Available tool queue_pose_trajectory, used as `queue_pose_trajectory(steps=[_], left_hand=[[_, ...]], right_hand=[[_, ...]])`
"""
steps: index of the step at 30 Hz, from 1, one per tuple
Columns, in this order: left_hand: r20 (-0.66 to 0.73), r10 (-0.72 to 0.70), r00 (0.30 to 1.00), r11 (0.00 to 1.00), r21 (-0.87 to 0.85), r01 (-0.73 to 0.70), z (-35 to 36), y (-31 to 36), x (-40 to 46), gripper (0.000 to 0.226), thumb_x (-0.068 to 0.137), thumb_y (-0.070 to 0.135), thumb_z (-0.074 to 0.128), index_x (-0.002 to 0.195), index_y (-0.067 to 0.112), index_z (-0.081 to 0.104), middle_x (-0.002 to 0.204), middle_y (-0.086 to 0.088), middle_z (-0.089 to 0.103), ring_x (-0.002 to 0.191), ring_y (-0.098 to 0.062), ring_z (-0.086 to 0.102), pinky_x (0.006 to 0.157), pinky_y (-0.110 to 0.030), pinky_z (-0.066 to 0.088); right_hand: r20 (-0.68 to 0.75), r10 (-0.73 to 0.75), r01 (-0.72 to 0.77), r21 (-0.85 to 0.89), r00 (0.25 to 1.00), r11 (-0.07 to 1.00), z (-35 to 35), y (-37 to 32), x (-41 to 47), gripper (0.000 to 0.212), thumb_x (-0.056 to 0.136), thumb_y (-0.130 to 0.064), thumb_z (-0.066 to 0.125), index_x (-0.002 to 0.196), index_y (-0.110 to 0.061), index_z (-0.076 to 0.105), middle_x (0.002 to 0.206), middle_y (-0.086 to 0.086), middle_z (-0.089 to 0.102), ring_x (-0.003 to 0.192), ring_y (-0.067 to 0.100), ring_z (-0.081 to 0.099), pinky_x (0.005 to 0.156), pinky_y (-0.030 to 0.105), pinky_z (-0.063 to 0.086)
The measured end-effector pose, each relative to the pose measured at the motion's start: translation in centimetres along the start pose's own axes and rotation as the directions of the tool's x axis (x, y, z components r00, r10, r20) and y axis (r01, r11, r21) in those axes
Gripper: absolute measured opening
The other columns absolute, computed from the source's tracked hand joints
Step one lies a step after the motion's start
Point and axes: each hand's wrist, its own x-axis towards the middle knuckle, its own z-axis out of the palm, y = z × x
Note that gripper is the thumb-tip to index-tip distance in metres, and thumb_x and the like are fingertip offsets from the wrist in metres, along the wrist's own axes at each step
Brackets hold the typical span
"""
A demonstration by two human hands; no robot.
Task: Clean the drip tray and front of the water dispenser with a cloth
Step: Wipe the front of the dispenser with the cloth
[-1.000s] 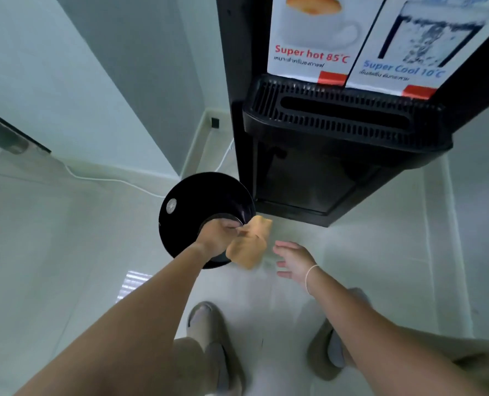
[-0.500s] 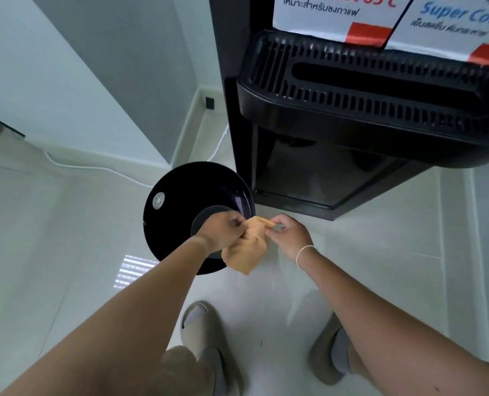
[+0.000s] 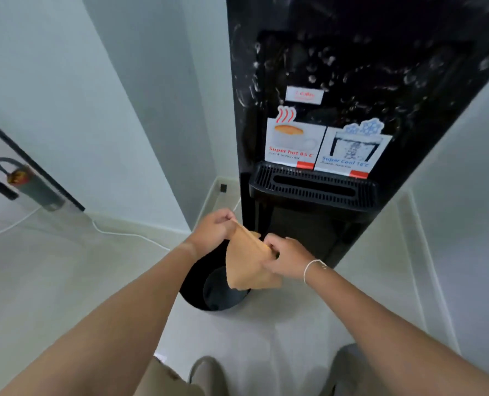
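A tall black water dispenser [image 3: 352, 67] stands ahead, its glossy front marked with pale smears above two hot and cool stickers. Its black slotted drip tray [image 3: 313, 187] juts out below them. An orange cloth [image 3: 246, 264] hangs spread between my hands, below and left of the tray. My left hand [image 3: 213, 227] pinches the cloth's upper left corner. My right hand [image 3: 286, 258] pinches its right edge. Both hands are in front of the dispenser's lower panel, apart from it.
A round black bin [image 3: 209, 290] sits on the pale tiled floor under the cloth, left of the dispenser's base. A white cable [image 3: 129, 234] runs along the left wall's skirting. A glass door with a padlock [image 3: 17, 175] is at far left. My feet show at the bottom.
The view has tilted up, showing the dispenser's whole front. Both hands rose with the cloth. My right hand, free a second ago, now holds the cloth, which is stretched wider between the hands.
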Motion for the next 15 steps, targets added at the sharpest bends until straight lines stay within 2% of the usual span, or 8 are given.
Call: queue_pose_trajectory(steps=[2,4,5,9,13,15], left_hand=[[-0.036,0.066,0.997,0.997,-0.024,-0.066,-1.8,3.3,-1.6,0.025,0.09,0.0,0.046,0.071,0.016,0.046,0.068,0.0,0.045,0.068,-0.015,0.043,0.066,-0.021,0.038],[-0.089,0.123,0.988,0.992,-0.008,-0.124,-3.5,6.3,-3.2,0.023,0.091,-0.001,0.046,0.074,0.013,0.046,0.069,0.0,0.043,0.065,-0.012,0.041,0.055,-0.009,0.036],[-0.108,0.148,0.983,0.989,0.014,-0.148,-4.3,7.6,-3.9,0.019,0.092,0.0,0.046,0.077,0.012,0.046,0.071,0.0,0.043,0.066,-0.011,0.041,0.052,-0.007,0.033],[-0.129,0.225,0.966,0.974,0.056,-0.219,-6.4,12.3,-6.7,0.014,0.096,0.01,0.049,0.082,0.014,0.048,0.074,0.002,0.046,0.068,-0.01,0.042,0.058,-0.015,0.033],[-0.17,0.282,0.944,0.957,0.12,-0.264,-7.6,15.8,-8.9,0.015,0.096,0.017,0.051,0.081,0.019,0.05,0.07,0.005,0.049,0.062,-0.006,0.044,0.05,-0.013,0.034],[-0.177,0.309,0.934,0.949,0.128,-0.29,-7.9,17.4,-9.8,0.014,0.096,0.016,0.05,0.082,0.017,0.05,0.07,0.005,0.048,0.061,-0.006,0.042,0.047,-0.01,0.034]], right_hand=[[-0.063,-0.007,0.009,0.04,0.998,0.999,-2.1,-1.8,-1.7,0.013,0.074,-0.023,0.062,0.077,-0.014,0.052,0.064,-0.002,0.048,0.064,0.015,0.041,0.061,0.029,0.034],[-0.121,-0.011,0.02,0.071,0.993,0.997,-4.2,-3.7,-3.6,0.018,0.077,-0.026,0.064,0.069,-0.012,0.057,0.062,-0.001,0.048,0.059,0.012,0.041,0.058,0.028,0.033],[-0.136,-0.019,0.027,0.063,0.991,0.998,-5.3,-4.6,-4.5,0.022,0.079,-0.029,0.064,0.066,-0.012,0.057,0.061,-0.003,0.048,0.058,0.011,0.042,0.057,0.027,0.033],[-0.188,-0.079,0.098,0.095,0.979,0.991,-9.6,-7.8,-8.3,0.028,0.085,-0.032,0.06,0.068,-0.01,0.057,0.069,-0.001,0.052,0.068,0.011,0.048,0.065,0.024,0.036],[-0.212,-0.098,0.125,0.117,0.972,0.985,-13.2,-9.8,-11.7,0.025,0.087,-0.03,0.059,0.067,-0.019,0.05,0.071,-0.005,0.048,0.067,0.009,0.043,0.06,0.019,0.032],[-0.189,-0.11,0.13,0.096,0.976,0.987,-14.5,-10.5,-13.0,0.019,0.087,-0.026,0.059,0.07,-0.021,0.052,0.076,-0.004,0.052,0.071,0.009,0.047,0.064,0.02,0.036]])
